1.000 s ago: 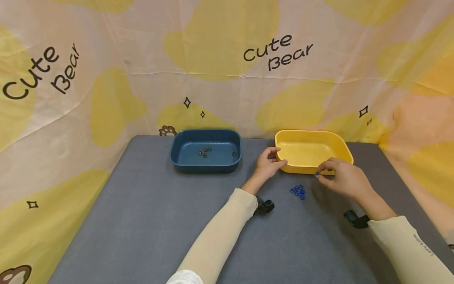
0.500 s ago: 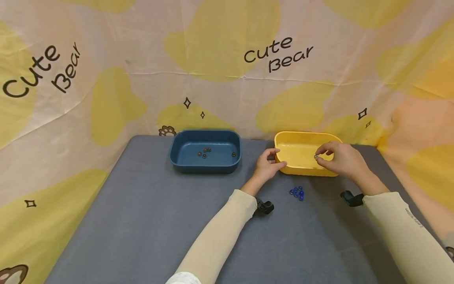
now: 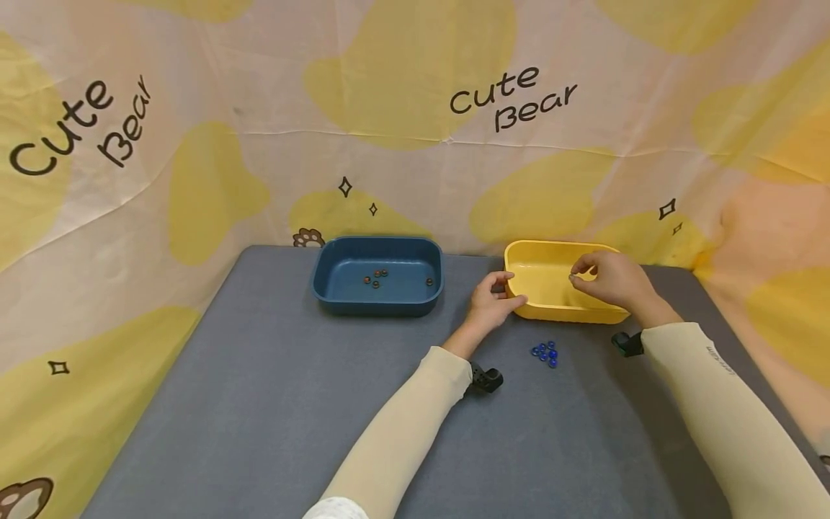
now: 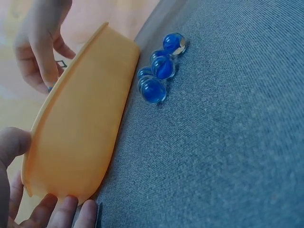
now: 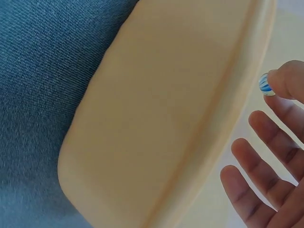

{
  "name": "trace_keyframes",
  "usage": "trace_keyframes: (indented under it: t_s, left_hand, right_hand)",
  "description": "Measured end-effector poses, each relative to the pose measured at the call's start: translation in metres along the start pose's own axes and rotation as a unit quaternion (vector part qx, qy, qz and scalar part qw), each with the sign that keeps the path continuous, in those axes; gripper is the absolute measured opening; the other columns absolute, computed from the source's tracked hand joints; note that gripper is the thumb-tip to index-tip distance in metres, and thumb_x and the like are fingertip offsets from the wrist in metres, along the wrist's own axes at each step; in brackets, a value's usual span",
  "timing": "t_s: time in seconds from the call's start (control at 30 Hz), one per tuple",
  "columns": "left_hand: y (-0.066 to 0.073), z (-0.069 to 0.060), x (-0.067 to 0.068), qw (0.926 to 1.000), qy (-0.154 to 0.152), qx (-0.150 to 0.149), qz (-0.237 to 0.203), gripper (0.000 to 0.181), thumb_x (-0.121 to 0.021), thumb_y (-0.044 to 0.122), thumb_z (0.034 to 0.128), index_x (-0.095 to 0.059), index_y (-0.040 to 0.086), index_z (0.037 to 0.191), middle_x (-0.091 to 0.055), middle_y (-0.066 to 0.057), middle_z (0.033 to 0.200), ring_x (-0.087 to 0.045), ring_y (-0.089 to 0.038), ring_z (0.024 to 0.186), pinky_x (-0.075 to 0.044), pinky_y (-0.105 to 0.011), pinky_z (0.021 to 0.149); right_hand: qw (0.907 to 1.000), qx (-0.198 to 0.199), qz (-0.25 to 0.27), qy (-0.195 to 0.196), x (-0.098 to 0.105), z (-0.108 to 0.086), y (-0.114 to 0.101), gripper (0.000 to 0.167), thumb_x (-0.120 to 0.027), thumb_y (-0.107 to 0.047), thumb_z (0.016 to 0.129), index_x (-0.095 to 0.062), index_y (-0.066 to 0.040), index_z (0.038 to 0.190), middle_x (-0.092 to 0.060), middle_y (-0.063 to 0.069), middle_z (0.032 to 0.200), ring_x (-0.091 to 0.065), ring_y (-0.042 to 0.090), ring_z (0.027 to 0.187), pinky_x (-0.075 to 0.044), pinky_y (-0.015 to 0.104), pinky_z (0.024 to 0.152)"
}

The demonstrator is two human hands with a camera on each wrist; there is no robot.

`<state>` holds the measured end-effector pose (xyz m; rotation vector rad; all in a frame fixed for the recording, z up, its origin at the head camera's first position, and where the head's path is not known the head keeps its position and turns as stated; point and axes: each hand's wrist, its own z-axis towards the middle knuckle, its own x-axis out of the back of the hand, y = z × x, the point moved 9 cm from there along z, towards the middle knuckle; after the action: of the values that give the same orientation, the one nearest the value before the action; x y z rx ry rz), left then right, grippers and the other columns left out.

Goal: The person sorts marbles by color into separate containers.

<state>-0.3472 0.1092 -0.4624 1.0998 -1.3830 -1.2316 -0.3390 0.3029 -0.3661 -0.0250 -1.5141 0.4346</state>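
The yellow container (image 3: 564, 314) stands at the back right of the table. At its left end my left hand (image 3: 488, 304) grips the wall, thumb on the rim and fingers against the side in the left wrist view. Over the container's right part is my right hand (image 3: 616, 280); in the right wrist view its thumb and index finger pinch a blue-and-white marble (image 5: 266, 84) beside the rim, the other fingers spread. Several blue marbles (image 3: 543, 352) lie in a cluster on the table in front of the container, and also show in the left wrist view (image 4: 162, 67).
A dark blue container (image 3: 377, 309) stands at the back left, with several brownish marbles (image 3: 376, 284) inside. Behind the grey table (image 3: 259, 404) hangs a patterned cloth (image 3: 402, 86). Dark bands with small devices sit at both wrists.
My right hand has moved from the container's front edge up and over its inside, carrying the pinched marble. My left hand has stayed on the left end.
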Motion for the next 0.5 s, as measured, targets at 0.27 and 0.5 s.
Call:
trace_keyframes:
  t_s: [0.27,0.5]
  left_hand:
    - [-0.001,0.001,0.000,1.0000,0.001,0.008,-0.003,0.043,-0.080,0.014,0.0776,-0.063,0.017,0.117,-0.061,-0.004,0.117,-0.062,-0.024,0.100,-0.054,-0.029,0.079]
    - [-0.002,0.001,0.001,1.0000,0.002,0.008,-0.002,0.044,-0.080,0.014,0.0777,-0.063,0.017,0.118,-0.061,-0.005,0.116,-0.061,-0.022,0.098,-0.054,-0.029,0.079]
  right_hand:
    - [0.9995,0.023,-0.021,-0.008,-0.017,0.022,0.005,0.014,-0.070,-0.021,0.083,-0.073,-0.008,0.088,-0.072,0.013,0.092,-0.065,0.029,0.085,-0.050,0.049,0.078]
    - [0.9982,0.006,-0.011,-0.058,-0.036,0.032,0.011,0.018,-0.069,-0.022,0.083,-0.072,-0.007,0.092,-0.071,0.010,0.091,-0.062,0.028,0.081,-0.049,0.048,0.076]
